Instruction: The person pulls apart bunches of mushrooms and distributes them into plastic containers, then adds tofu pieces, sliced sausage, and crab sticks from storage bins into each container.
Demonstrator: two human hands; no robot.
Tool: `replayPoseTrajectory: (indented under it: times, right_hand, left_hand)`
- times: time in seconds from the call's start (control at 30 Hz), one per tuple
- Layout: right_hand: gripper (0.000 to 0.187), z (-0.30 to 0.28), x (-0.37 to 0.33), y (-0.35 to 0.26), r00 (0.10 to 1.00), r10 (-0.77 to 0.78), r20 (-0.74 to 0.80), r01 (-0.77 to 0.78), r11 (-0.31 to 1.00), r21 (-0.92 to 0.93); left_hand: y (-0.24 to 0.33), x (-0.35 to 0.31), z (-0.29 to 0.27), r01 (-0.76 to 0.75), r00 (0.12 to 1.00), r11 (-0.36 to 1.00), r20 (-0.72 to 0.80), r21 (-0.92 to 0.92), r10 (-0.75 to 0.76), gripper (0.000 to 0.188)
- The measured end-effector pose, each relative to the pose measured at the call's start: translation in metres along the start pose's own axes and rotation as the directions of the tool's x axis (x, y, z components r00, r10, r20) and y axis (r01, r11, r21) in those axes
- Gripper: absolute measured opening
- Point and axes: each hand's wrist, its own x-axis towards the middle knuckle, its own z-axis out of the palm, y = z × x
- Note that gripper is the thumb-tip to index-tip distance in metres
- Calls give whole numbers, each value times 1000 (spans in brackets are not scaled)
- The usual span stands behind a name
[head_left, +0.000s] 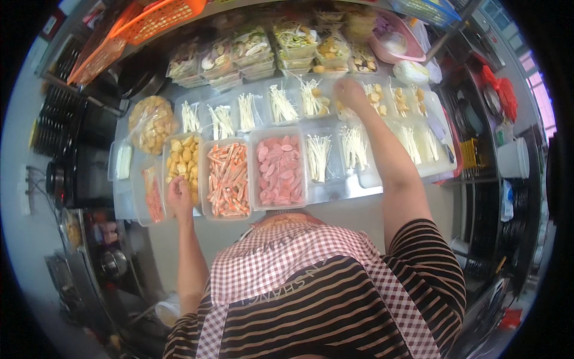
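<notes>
My left hand (179, 196) is at the near end of a plastic tub of golden fried tofu puffs (183, 157), its fingers curled in; what they hold, if anything, is hidden. My right hand (350, 94) reaches to the back row, closed over a clear tray with golden pieces; its contents do not show. In several clear trays lie bundles of white enoki mushrooms (319, 158), and in the tray left of my right hand a few golden puffs sit beside the enoki (311, 97). Tubs of crab sticks (227, 179) and pink sausage slices (279, 169) stand between my arms.
A bag of tofu puffs (153, 124) sits at the left, above a packet of crab sticks (152, 194). Stacked vegetable boxes (251, 51) line the back, near a pink basket (397, 45). An orange basket (156, 21) hangs over the far left. A knife (449, 153) lies at the right.
</notes>
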Motion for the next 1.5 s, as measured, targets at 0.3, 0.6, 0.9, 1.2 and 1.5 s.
replayPoseTrajectory:
  times: [0.3, 0.6, 0.9, 1.2, 1.5]
  right_hand:
    - [21, 15, 22, 22, 982, -69, 176, 135, 907, -399]
    - [24, 66, 43, -95, 972, -233, 43, 231, 972, 48]
    - [34, 81, 51, -53, 940, -118, -320, 167, 977, 130]
    - [27, 13, -57, -73, 902, -354, 247, 421, 847, -325]
    - [24, 17, -10, -140, 999, -29, -42, 23, 992, -127]
  left_hand:
    - [-8, 7, 4, -118, 992, 992, -43, -48, 116, 15]
    - [-11, 9, -5, -137, 990, 989, 42, 60, 135, 16]
    - [-20, 8, -7, -85, 987, 995, 129, -54, 92, 18]
    - [-6, 10, -22, -21, 984, 984, 173, -175, 52, 16]
    - [8, 32, -53, 28, 995, 952, 101, -304, 3, 16]
